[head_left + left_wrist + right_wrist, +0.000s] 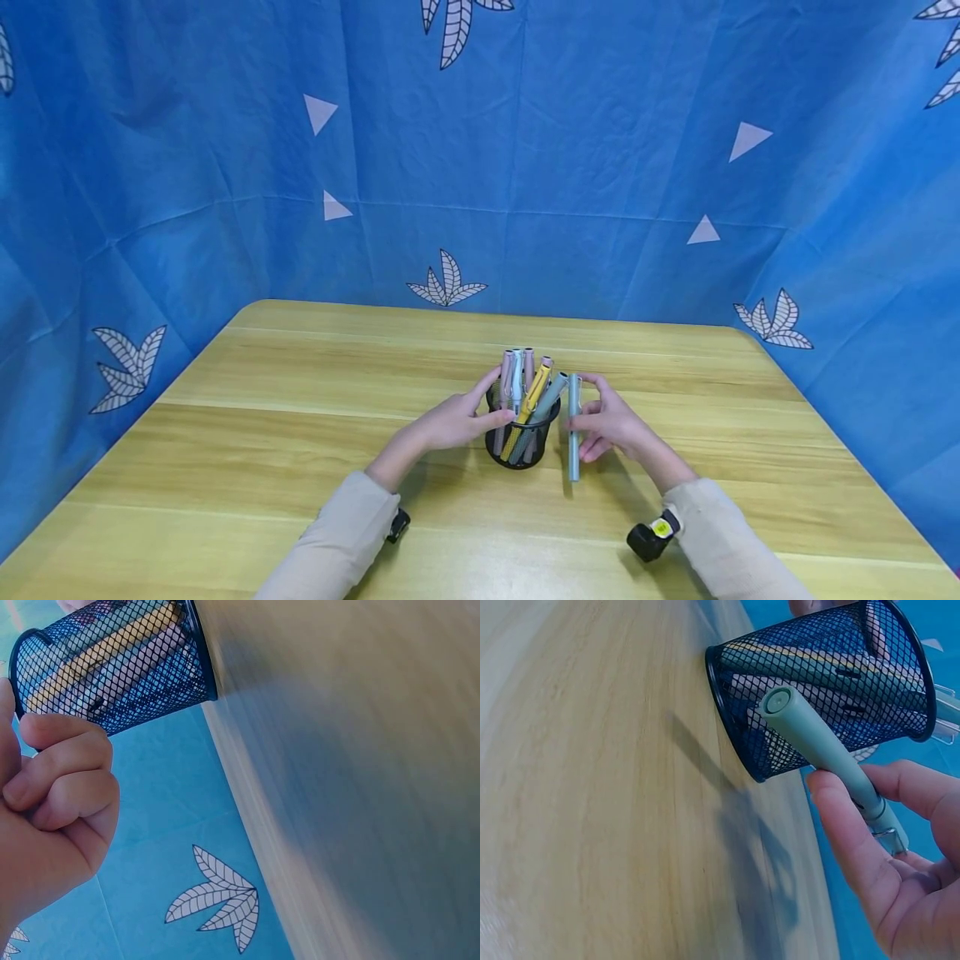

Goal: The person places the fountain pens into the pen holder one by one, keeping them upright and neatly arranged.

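Note:
A black mesh pen holder stands upright on the table with several pens inside, among them a yellow pen and a grey-green pen. My left hand grips the holder at its rim from the left, the thumb across the near side and the index finger toward the back. In the left wrist view its other fingers are curled beside the mesh. Just right of the holder, my right hand pinches a pale grey-green capped pen between thumb and fingers. Its plain end points down, above the tabletop, as the right wrist view shows.
The light wood table extends on both sides of the holder. Behind it hangs a blue curtain with white leaf and triangle prints. A small black camera sits on my right wrist.

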The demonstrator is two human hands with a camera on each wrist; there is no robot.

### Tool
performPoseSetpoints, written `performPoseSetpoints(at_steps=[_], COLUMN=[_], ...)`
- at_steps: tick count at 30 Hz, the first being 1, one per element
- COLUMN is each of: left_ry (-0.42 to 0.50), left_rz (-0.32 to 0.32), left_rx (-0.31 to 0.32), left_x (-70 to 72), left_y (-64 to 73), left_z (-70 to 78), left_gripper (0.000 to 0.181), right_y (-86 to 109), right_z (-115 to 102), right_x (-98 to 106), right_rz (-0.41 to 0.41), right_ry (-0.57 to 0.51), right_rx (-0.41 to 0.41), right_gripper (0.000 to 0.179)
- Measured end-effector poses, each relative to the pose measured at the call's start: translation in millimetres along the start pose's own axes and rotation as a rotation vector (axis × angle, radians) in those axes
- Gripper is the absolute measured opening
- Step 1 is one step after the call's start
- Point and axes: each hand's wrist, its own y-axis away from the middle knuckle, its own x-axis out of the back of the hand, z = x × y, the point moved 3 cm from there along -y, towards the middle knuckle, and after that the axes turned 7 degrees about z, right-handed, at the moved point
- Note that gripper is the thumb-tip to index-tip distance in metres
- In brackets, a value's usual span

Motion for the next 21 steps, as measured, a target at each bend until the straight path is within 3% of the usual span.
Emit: performPoseSetpoints(at_steps=[21], left_ry=[-0.005], left_rz=[0.001], left_rx=[0.000], left_x=[0.4], left_y=[0.1], left_z=[1.1], left_gripper=[0.074], right_y=[0.2], right_z=[-5.3], right_x=[8.7], right_rz=[0.115], right_ry=[-0.080], right_rx=[0.022], right_gripper=[0.078])
